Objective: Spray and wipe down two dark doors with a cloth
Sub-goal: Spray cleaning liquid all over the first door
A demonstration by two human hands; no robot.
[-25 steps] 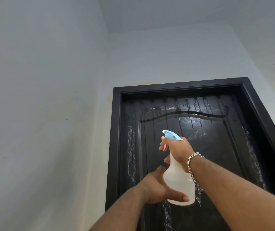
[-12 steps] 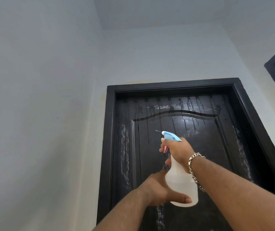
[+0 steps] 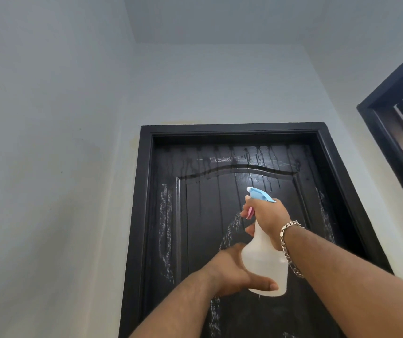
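Stood before a dark door (image 3: 202, 215) set in its black frame (image 3: 144, 191) between pale walls, wet runs streaking down from the arched moulding and whitish spray marks down both side rails. Cupped the base of a translucent spray bottle (image 3: 265, 267) with the left hand (image 3: 234, 272), thumb hooked across the front low down, fingers behind and out of sight, so a steadying hold rather than a pinch. Gripped the bottle's neck with the right hand (image 3: 267, 222), fingers curled round it and onto the pink trigger (image 3: 250, 212), chain bracelet (image 3: 289, 245) slack on the wrist. Kept the bottle's long axis near upright, tilted a little, blue nozzle (image 3: 260, 194) uppermost and aimed up and to the left at the centre panel just ahead of it. Lay straight ahead of both hands, that door, the right hand higher and seemingly nearer the panel, the left lower. Showed a second dark frame (image 3: 386, 132) at the far right edge, well apart, probably the other door to be done. Saw no cloth anywhere in view. Judged as mid-spraying on the first door, wiping not yet begun.
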